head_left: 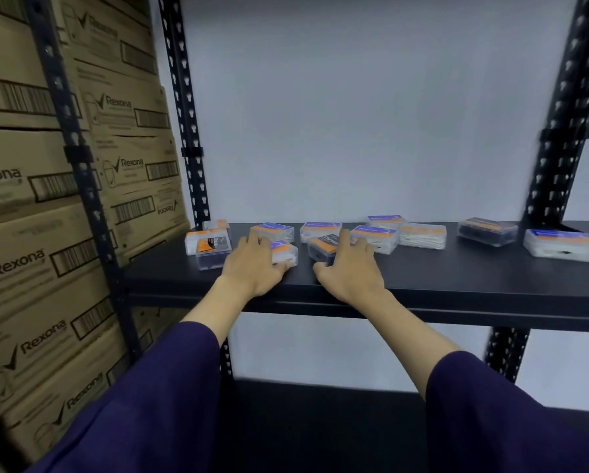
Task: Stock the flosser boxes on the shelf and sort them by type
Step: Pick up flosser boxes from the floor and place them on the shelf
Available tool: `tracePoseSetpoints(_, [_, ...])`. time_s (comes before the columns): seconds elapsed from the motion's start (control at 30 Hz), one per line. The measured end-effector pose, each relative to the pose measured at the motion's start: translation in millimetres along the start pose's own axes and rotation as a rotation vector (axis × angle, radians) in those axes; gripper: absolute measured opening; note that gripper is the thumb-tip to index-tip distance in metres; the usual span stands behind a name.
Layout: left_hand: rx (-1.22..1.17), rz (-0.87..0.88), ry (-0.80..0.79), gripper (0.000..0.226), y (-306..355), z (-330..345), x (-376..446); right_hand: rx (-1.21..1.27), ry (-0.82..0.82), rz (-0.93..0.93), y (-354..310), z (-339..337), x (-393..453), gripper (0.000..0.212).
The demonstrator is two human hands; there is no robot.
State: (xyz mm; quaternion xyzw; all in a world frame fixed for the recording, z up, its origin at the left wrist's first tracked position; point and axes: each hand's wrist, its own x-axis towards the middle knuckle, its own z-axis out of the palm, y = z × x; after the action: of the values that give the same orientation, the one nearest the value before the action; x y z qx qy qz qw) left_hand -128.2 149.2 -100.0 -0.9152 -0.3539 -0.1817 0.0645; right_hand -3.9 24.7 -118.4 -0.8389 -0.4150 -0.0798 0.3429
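Both hands are on the shelf (423, 274): left hand (255, 264) grips a clear box (286, 256), right hand (349, 268) curls around a dark box (324, 247). Slide each towards its own kind, dark with dark. Other boxes (423, 235) lie scattered close behind, easily knocked; cartons (30, 233) flank the left.

The black shelf (423, 268) holds 11 flosser boxes in view: 7 clear boxes with white contents and blue-orange labels (375, 237), 3 dark boxes with black-orange labels (487, 231), and 1 clear box at the far left (193, 241) whose type is too blurred to tell. 2 hands reach in, the left hand (252, 264) and the right hand (349, 268). About 10 stacked Rexona cartons (30, 264) show
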Motion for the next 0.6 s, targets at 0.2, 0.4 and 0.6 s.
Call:
tracePoseSetpoints(0.2, [-0.137, 0.037, -0.022, 0.081, 34.3, -2.0, -13.0, -0.064, 0.049, -0.015, 35.3, -35.8, -28.5, 0.048])
tracePoseSetpoints(0.4, [-0.166, 0.062, -0.141, 0.078, 64.5, -12.2, -6.7, -0.075, 0.067, -0.085, 35.6, -59.4, -14.2, 0.058])
tracePoseSetpoints(0.6, [-0.177, 0.02, -0.176, 0.068, 70.2, -8.0, -11.9, -0.222, -0.152, -0.092, 40.1, -45.2, -2.2, 0.049])
